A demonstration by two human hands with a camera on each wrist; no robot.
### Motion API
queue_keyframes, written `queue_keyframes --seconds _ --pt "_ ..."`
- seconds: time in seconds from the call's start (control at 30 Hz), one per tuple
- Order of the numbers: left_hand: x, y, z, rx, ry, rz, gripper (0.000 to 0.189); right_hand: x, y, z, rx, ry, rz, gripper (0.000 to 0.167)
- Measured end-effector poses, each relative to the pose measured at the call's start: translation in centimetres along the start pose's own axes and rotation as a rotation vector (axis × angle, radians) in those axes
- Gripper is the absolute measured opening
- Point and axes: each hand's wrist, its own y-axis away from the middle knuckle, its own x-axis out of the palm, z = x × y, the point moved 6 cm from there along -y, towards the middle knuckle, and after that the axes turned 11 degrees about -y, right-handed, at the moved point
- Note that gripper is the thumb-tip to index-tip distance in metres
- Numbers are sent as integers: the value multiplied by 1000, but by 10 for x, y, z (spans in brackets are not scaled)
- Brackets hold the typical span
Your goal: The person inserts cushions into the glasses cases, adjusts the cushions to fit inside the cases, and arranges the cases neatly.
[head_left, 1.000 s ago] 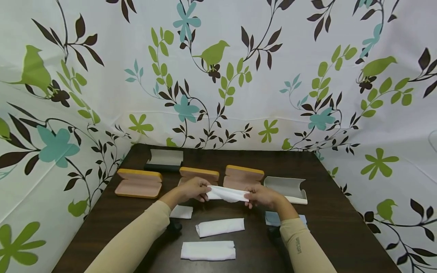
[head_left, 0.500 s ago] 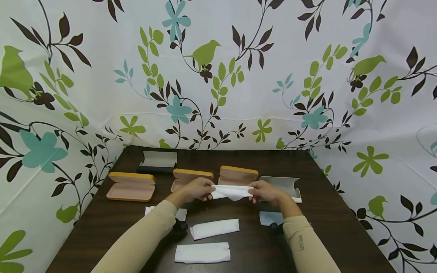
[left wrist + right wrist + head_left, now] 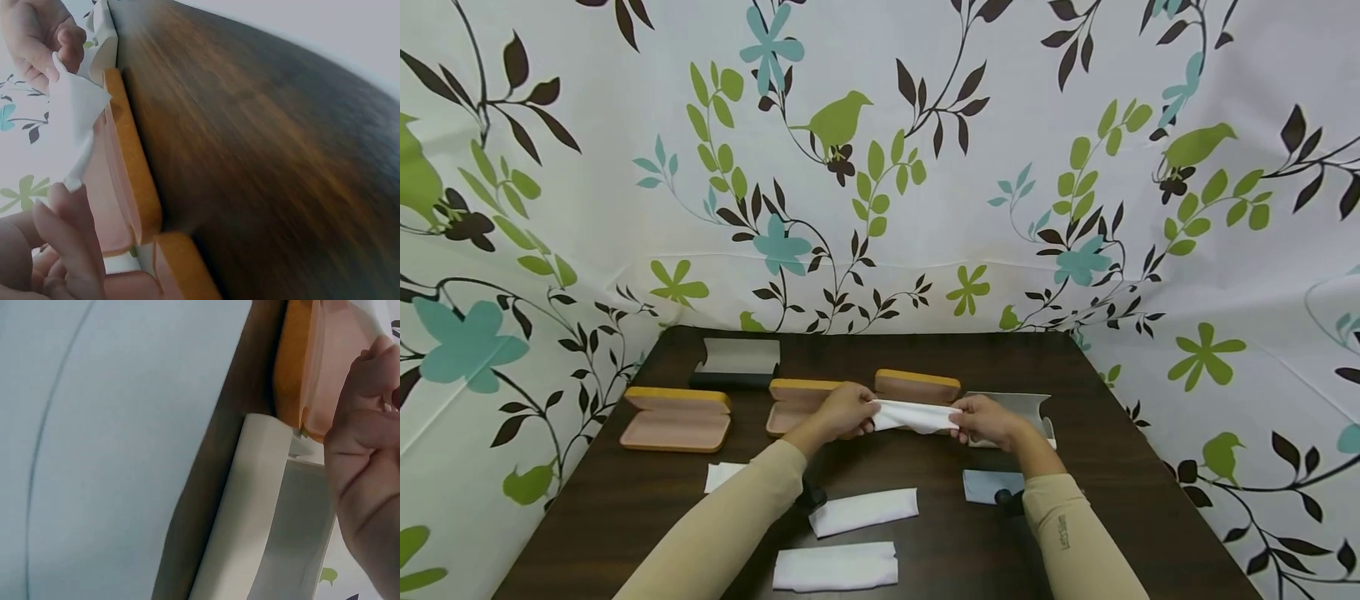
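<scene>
A folded white cloth (image 3: 916, 417) is stretched level between both hands, above the row of open cases. My left hand (image 3: 848, 408) pinches its left end, and my right hand (image 3: 987, 421) pinches the other end between thumb and fingers. In the left wrist view a loose corner of the white cloth (image 3: 78, 109) sticks out along one side. Just beyond the hands stands an open orange case (image 3: 917, 385) with a pink lining, its lower half hidden behind the cloth. An open white case (image 3: 1018, 406) lies partly behind the right hand.
Two more open orange cases, one at the far left (image 3: 676, 421) and one behind the left hand (image 3: 793, 407), share the brown table with a dark case (image 3: 737, 362). Nearer lie folded white cloths (image 3: 865, 511) and a folded blue cloth (image 3: 988, 485). A patterned curtain hangs behind.
Both hands have carried the white cloth to the right and slightly away, from between two orange cases to in front of the right one. The head view has turned a little right.
</scene>
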Motion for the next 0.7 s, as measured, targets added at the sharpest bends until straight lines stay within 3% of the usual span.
queue_keyframes --seconds 0.27,0.47,0.6,0.7 --pt "3 -8 -26 41 -109 -68 17 -13 -2 0 2 -11 -75 23" --pt "-1 -16 -44 95 -268 -122 15 -20 -6 3 -4 -50 -133 21" --pt "-4 -21 -46 73 -425 -160 16 -19 -10 2 -6 -47 -131 19" --pt "-6 -24 -47 22 -542 -199 17 -17 -13 3 -5 -29 -137 19"
